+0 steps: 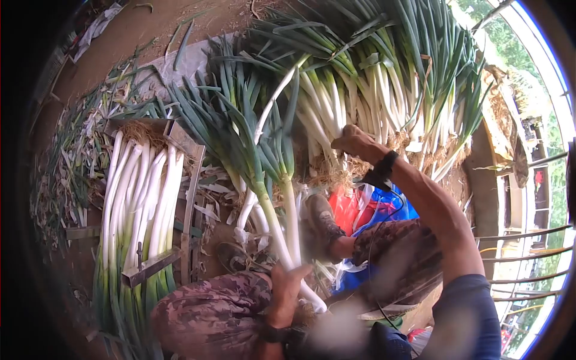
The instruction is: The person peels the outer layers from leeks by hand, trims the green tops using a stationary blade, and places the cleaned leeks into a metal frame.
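My left hand (288,283) is closed round the white lower ends of a couple of long green onions (277,225), just above my knee. Their dark green leaves lean up and away from me. My right hand (359,143) reaches forward to a big pile of green onions (384,90), its fingers curled round a white stalk at the pile's near side. Roots hang along the lower edge of that pile. Beside my left hand, the white root end of a held onion sticks out below the fist.
At left, a bundle of trimmed green onions (141,198) lies in a metal frame (153,267). Leaf scraps (66,162) cover the ground beyond it. Red and blue plastic bags (348,210) lie by my shoe (324,217). Metal bars (528,259) stand at the right.
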The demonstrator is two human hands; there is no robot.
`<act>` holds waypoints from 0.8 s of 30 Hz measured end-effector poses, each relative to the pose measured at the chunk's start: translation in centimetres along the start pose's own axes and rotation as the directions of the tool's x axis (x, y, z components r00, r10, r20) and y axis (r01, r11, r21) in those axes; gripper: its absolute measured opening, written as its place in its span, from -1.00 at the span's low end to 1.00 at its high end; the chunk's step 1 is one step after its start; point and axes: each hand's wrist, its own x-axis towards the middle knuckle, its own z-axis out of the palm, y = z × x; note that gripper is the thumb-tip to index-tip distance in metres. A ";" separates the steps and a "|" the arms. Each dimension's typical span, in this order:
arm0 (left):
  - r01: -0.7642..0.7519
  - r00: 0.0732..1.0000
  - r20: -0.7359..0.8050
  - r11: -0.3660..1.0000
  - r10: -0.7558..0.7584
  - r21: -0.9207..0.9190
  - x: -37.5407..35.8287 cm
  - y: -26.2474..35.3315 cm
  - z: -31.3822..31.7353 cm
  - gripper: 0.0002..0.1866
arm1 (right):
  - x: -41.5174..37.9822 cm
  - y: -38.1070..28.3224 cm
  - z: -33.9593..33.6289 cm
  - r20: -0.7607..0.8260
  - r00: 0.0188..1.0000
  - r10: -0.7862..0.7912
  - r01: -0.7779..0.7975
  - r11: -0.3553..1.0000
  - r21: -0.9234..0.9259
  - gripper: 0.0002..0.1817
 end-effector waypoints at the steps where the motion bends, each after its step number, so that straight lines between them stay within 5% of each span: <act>1: -0.008 1.000 0.007 1.000 0.008 0.004 0.2 -0.2 -0.3 -0.72 | -2.1 0.5 0.2 0.023 0.986 -0.164 0.160 0.980 0.119 -0.78; 2: -0.029 1.000 0.010 0.999 0.029 0.013 0.6 -0.6 -0.6 -0.71 | -4.5 1.1 0.6 0.027 0.945 -0.325 0.310 0.920 0.239 -0.73; 4: -0.056 0.998 0.025 0.998 0.055 0.027 0.1 -0.7 -0.2 -0.70 | -12.1 -6.6 1.7 0.153 0.986 0.069 -0.130 0.889 0.439 -0.65; 6: -0.128 0.991 0.048 0.986 0.123 0.106 -1.3 0.3 0.6 -0.73 | -17.4 -7.9 5.4 0.152 0.984 -0.096 -0.016 0.794 0.607 -0.62; 8: -0.050 0.997 0.059 0.997 0.046 0.065 -3.1 0.9 1.2 -0.70 | -21.8 -11.1 8.3 0.436 0.897 0.071 -0.276 0.861 0.427 -0.60; 10: -0.150 0.973 0.186 0.986 0.134 0.076 -4.4 0.4 1.0 -0.66 | -25.6 -12.0 12.4 0.258 0.951 -0.173 0.022 0.864 0.502 -0.73; 11: -0.131 0.978 0.186 0.970 0.093 0.204 -5.3 0.7 0.8 -0.61 | -27.2 -15.5 10.6 0.477 0.878 0.042 -0.261 0.877 0.403 -0.68; 12: -0.131 0.981 0.171 0.969 0.096 0.210 -6.1 0.1 0.1 -0.61 | -27.7 -15.3 11.6 0.481 0.876 0.026 -0.252 0.877 0.410 -0.68; 14: -0.644 0.754 0.428 0.688 0.498 0.335 -7.1 -1.3 -1.6 -0.56 | -27.7 -14.0 13.8 0.577 0.813 -0.077 -0.201 0.893 0.402 -0.63; 15: -0.786 0.618 0.454 0.506 0.642 0.354 -5.7 -2.7 -2.9 -0.56 | -27.7 -13.5 14.5 0.591 0.788 -0.173 -0.127 0.893 0.431 -0.59; 16: -0.790 0.613 0.449 0.494 0.650 0.363 -4.9 -4.2 -4.1 -0.56 | -27.4 -12.8 14.5 0.587 0.788 -0.187 -0.110 0.894 0.434 -0.59; 17: -0.532 0.829 0.349 0.809 0.438 0.249 -5.0 -3.6 -3.9 -0.59 | -26.5 -12.4 13.5 0.605 0.745 -0.280 0.113 0.948 0.299 -0.56; 18: -0.179 0.945 0.292 0.980 0.146 0.089 -5.2 -2.9 -3.6 -0.61 | -25.6 -12.4 12.4 0.635 0.686 -0.355 0.336 0.929 0.157 -0.51; 19: -0.446 0.867 0.357 0.861 0.348 0.245 -5.9 -1.5 -2.6 -0.67 | -25.2 -14.6 9.8 0.592 0.779 -0.208 0.437 0.856 -0.275 -0.52; 20: -0.460 0.863 0.352 0.851 0.362 0.254 -6.7 -0.7 -2.4 -0.67 | -25.4 -16.9 7.9 0.469 0.877 -0.104 0.427 0.618 -0.660 -0.52; 21: -0.348 0.907 0.324 0.913 0.270 0.212 -7.4 0.1 -2.3 -0.67 | -25.5 -16.4 8.2 0.460 0.880 -0.122 0.432 0.610 -0.664 -0.52; 22: -0.226 0.939 0.299 0.960 0.169 0.165 -8.7 0.9 -2.2 -0.67 | -25.1 -15.3 9.0 0.161 0.909 -0.385 0.402 0.701 -0.589 -0.42; 23: -0.149 0.936 0.338 0.981 0.100 0.121 -10.7 1.7 -2.5 -0.68 | -24.8 -14.3 10.1 -0.185 0.814 -0.551 0.414 0.773 -0.481 -0.30; 24: -0.168 0.917 0.376 0.984 0.136 0.054 -11.4 1.5 -2.5 -0.64 | -24.6 -14.4 11.5 -0.193 0.802 -0.565 0.425 0.767 -0.480 -0.30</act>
